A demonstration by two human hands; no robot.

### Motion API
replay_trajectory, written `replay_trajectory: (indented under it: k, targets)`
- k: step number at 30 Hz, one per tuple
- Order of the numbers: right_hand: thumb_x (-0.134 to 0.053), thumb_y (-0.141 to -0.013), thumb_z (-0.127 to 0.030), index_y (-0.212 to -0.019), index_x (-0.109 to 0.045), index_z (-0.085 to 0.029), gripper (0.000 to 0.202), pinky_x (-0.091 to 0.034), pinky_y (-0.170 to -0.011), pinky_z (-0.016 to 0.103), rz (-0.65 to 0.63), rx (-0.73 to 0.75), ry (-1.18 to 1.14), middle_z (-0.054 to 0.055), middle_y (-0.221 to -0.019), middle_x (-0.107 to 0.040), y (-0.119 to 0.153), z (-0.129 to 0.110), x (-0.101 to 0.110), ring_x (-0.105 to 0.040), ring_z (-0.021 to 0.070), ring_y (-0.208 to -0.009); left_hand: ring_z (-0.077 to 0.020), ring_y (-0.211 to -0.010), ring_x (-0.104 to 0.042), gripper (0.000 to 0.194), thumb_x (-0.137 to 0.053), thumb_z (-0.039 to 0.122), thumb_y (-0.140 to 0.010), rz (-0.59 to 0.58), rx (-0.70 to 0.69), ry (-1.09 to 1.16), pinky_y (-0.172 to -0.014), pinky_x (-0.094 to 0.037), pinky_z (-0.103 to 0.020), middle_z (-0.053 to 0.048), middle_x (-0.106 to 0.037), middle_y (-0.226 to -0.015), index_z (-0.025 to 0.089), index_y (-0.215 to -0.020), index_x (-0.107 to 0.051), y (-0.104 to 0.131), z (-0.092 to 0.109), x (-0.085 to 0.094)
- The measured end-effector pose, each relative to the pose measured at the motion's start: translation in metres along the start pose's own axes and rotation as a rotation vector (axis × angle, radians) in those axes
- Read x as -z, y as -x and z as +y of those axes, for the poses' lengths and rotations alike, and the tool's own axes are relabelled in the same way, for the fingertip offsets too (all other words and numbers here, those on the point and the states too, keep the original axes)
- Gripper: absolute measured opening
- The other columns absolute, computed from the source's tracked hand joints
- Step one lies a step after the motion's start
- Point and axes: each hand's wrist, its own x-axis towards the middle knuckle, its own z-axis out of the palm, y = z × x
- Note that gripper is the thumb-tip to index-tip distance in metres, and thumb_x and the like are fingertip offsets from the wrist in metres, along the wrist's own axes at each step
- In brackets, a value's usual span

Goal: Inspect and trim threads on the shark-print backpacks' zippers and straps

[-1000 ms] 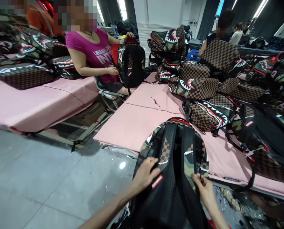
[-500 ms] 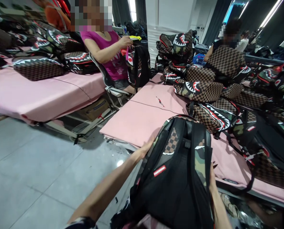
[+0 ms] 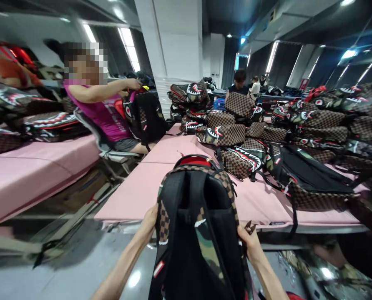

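Observation:
A black backpack [image 3: 186, 254] with checkered and camouflage panels stands upright before me, straps toward me. Its top shows a red lining behind the handle. My left hand [image 3: 150, 217] grips the bag's left side, fingers mostly hidden behind the edge. On the opposite side, my right hand [image 3: 249, 238] holds the bag's edge. A small dark pointed tool [image 3: 250, 227], possibly thread snips, sticks out by the right fingers. The bag's upper part is in front of the pink-covered table [image 3: 126, 200].
Checkered shark-mouth backpacks [image 3: 226, 135] are piled along the table's far and right sides. One black-backed backpack [image 3: 311, 166] lies at right. A seated person [image 3: 111, 112] in a purple top handles another backpack [image 3: 147, 116]. A second pink table [image 3: 48, 166] stands at left.
My view has tilted up and turned right. The backpack now stands more upright, with its red-lined top opening in sight. Both hands still hold its sides.

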Motion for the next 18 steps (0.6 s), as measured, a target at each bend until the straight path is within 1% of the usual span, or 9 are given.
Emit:
replay_trajectory:
  k: [1,3,5,7,9,12,15,18]
  targets:
    - [-0.063,-0.067,-0.054,-0.074,-0.070,-0.017,0.039,-0.043,-0.052,0.030,-0.032,0.005,-0.043,0.003,-0.053,-0.059,0.004,-0.002,-0.006,-0.054,0.0188,-0.052,-0.0228,-0.077,-0.066,0.044,-0.065,0.052,-0.062,0.009,-0.012,-0.008,-0.070,-0.053,-0.032,-0.005,-0.070,-0.077,0.014,-0.085,-0.063,0.000,0.001,0.004]
    - [-0.063,-0.067,-0.053,-0.075,-0.071,-0.017,0.037,-0.042,-0.052,0.029,-0.037,0.013,-0.074,0.002,-0.052,-0.058,0.010,-0.004,-0.014,-0.053,0.0180,-0.052,-0.0215,-0.071,-0.065,0.039,-0.068,0.045,-0.059,-0.007,-0.014,0.004,-0.068,-0.052,-0.031,-0.005,-0.070,-0.073,0.013,-0.080,-0.063,0.002,0.001,0.009]
    - [-0.064,-0.067,-0.052,-0.072,-0.070,-0.017,0.036,-0.040,-0.050,0.027,-0.039,-0.004,-0.051,0.002,-0.052,-0.056,0.012,-0.006,-0.016,-0.050,0.0160,-0.051,-0.0210,-0.068,-0.065,0.037,-0.066,0.044,-0.059,-0.007,-0.003,0.003,-0.065,-0.052,-0.031,-0.005,-0.069,-0.070,0.013,-0.078,-0.062,0.004,-0.001,0.013]
    - [-0.065,-0.068,-0.050,-0.068,-0.069,-0.017,0.034,-0.038,-0.050,0.025,-0.040,-0.010,-0.033,0.001,-0.054,-0.057,0.011,-0.005,-0.013,-0.048,0.0140,-0.051,-0.0215,-0.070,-0.065,0.040,-0.063,0.048,-0.061,0.013,0.001,-0.016,-0.065,-0.052,-0.031,-0.005,-0.069,-0.071,0.013,-0.080,-0.062,0.006,-0.007,0.015]
    - [-0.066,-0.070,-0.048,-0.069,-0.068,-0.016,0.032,-0.039,-0.054,0.025,-0.027,0.004,-0.040,0.001,-0.060,-0.060,0.007,-0.003,-0.008,-0.050,0.0138,-0.057,-0.0231,-0.074,-0.066,0.045,-0.059,0.054,-0.064,0.026,-0.006,-0.081,-0.067,-0.053,-0.033,-0.007,-0.070,-0.074,0.013,-0.084,-0.061,0.008,-0.019,0.017]
    - [-0.066,-0.070,-0.048,-0.067,-0.066,-0.015,0.033,-0.039,-0.058,0.025,0.052,0.015,-0.063,0.001,-0.063,-0.060,0.002,0.005,-0.004,-0.050,0.0136,-0.060,-0.0272,-0.090,-0.064,0.053,-0.059,0.059,-0.063,0.002,-0.060,-0.224,-0.077,-0.052,-0.036,-0.011,-0.070,-0.089,0.013,-0.090,-0.061,0.014,-0.046,0.019]
    - [-0.067,-0.068,-0.051,-0.066,-0.064,-0.014,0.037,-0.038,-0.054,0.024,0.150,-0.015,-0.102,0.000,-0.060,-0.059,-0.004,0.013,-0.003,-0.049,0.0127,-0.056,-0.0297,-0.107,-0.057,0.059,-0.065,0.056,-0.060,-0.069,-0.114,-0.311,-0.091,-0.047,-0.038,-0.013,-0.065,-0.110,0.014,-0.101,-0.060,0.021,-0.073,0.019]
    - [-0.069,-0.065,-0.052,-0.068,-0.066,-0.014,0.038,-0.040,-0.055,0.025,0.202,-0.024,-0.128,0.001,-0.061,-0.062,-0.010,0.018,-0.006,-0.051,0.0134,-0.057,-0.0296,-0.115,-0.053,0.061,-0.067,0.050,-0.062,-0.104,-0.107,-0.321,-0.098,-0.042,-0.039,-0.013,-0.060,-0.119,0.014,-0.109,-0.057,0.023,-0.085,0.015]
